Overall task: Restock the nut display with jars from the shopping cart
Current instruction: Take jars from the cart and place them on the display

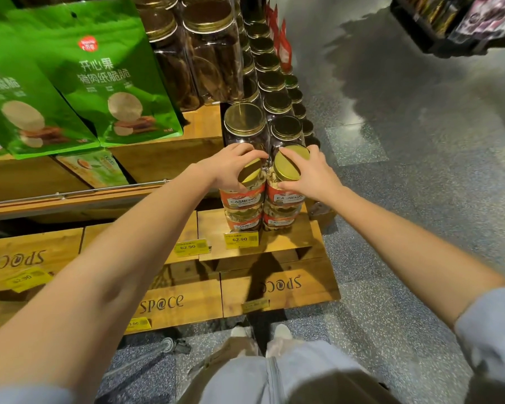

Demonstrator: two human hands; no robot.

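Left hand (232,167) grips left cashew jar (241,198) by its gold lid, right hand (308,174) grips right cashew jar (286,197) likewise, both stacked on lower cashew jars (242,223) on wooden crate (292,242); this pair looks nearly placed, cart unseen, remainder unknown.

Clear plastic jars (243,196), shiny gold metal lids (289,166), rough wooden crates (280,290)

A person wears a pale blue-grey top (274,374) with rolled-up sleeves (490,330) that leave the forearms bare, loose khaki trousers (231,349) and off-white shoes (282,330).
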